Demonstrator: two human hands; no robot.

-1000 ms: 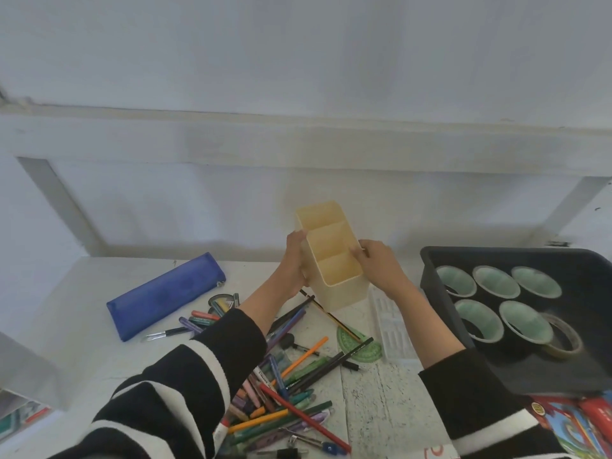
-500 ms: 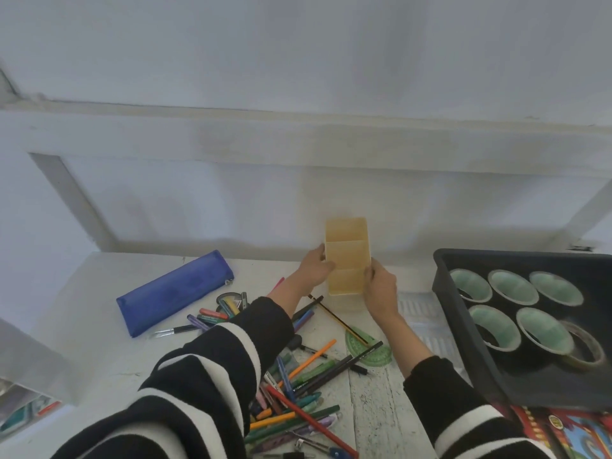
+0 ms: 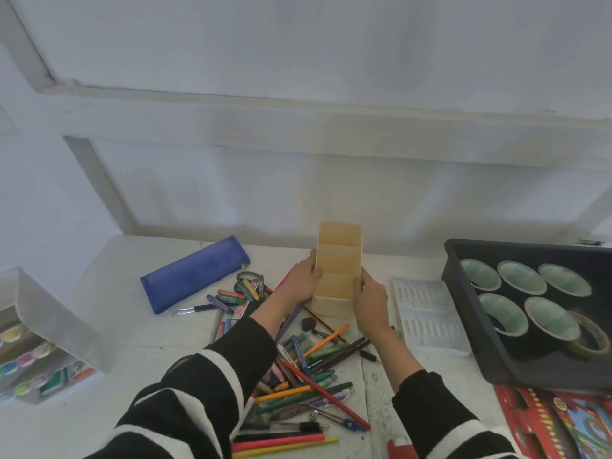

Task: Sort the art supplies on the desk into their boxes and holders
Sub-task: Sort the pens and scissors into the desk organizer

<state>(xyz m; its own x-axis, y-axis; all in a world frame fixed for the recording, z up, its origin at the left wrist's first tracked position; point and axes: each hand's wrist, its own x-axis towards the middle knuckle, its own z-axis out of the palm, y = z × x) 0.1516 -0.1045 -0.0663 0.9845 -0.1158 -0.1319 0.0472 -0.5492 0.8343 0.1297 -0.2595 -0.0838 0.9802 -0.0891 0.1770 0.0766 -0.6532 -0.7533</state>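
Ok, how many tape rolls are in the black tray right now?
6. In the black tray: green-lined rolls at back left, back middle, back right, front left and front middle; clear roll at front right. More could hide underneath.

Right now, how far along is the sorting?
Done: tape rolls sit in the black tray. In hand: left hand and right hand grip the cream holder by its sides; its compartments look empty. Left: the whole pile of pens and pencils lies loose on the desk, beside the blue pencil case.
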